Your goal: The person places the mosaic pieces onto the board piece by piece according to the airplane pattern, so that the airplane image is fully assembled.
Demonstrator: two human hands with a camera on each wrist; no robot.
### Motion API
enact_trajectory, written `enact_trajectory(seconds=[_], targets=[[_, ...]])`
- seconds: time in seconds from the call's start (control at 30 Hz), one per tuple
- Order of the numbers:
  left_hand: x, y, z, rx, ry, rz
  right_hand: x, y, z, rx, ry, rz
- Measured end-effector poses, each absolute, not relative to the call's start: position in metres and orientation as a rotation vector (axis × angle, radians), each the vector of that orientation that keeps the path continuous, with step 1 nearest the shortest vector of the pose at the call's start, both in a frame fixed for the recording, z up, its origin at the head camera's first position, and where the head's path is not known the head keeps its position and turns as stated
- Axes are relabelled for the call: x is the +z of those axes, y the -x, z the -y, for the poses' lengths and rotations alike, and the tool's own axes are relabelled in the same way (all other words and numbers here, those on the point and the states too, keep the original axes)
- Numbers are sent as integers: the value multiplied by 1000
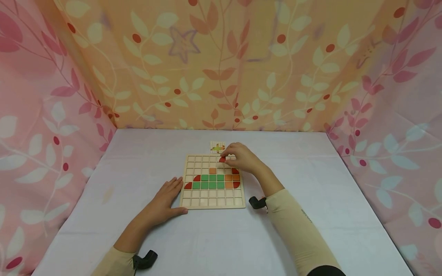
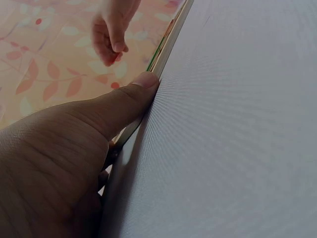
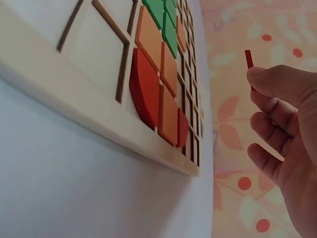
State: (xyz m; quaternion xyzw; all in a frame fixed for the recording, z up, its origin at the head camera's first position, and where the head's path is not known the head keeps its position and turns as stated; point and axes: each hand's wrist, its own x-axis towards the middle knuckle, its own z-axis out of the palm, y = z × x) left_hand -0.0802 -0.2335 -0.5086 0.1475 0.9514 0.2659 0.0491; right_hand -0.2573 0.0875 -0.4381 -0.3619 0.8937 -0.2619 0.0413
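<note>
A wooden grid board lies on the table, with green square tiles, orange square tiles and red rounded tiles set in its cells. My right hand is over the board's far right part, pinching a small red tile between thumb and fingertip; the right wrist view shows this tile edge-on, above the board. Along the board's left side rests my left hand, fingers extended against the edge. Its thumb touches the board near the front left corner.
Just beyond the board's far edge lies a small pattern card with a coloured figure on a grid. White cloth covers the table. Patterned curtains stand at the back and both sides. A black wrist-worn device sits at each wrist.
</note>
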Motion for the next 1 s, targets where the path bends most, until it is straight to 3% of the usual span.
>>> enact_trajectory(seconds=[1.0], targets=[[-509,80,235,812,-494,-2917,-475,281,-49,-698,1107,-2660]])
